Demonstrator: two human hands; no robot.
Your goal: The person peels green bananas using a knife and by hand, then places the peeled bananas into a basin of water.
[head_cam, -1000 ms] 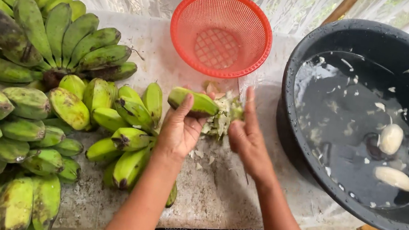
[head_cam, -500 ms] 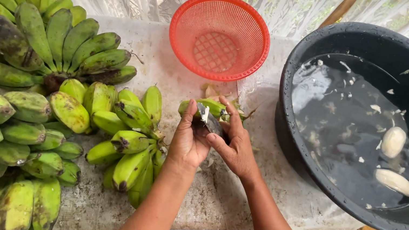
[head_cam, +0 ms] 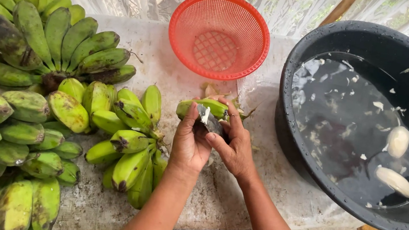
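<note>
From the head camera, much of the green banana (head_cam: 204, 107) is covered by the two hands that meet over it above the stone slab (head_cam: 214, 193). The left hand (head_cam: 190, 143) curls its fingers around the fruit from below. The right hand (head_cam: 235, 147) grips a small knife (head_cam: 208, 119), whose handle is hidden in the palm and whose blade lies against the peel. Scraps behind the hands are hard to make out. The black basin (head_cam: 337, 37) holds dark water with two peeled bananas (head_cam: 395, 161) and floating bits. The red basket (head_cam: 219, 35) is upright, open and well apart.
</note>
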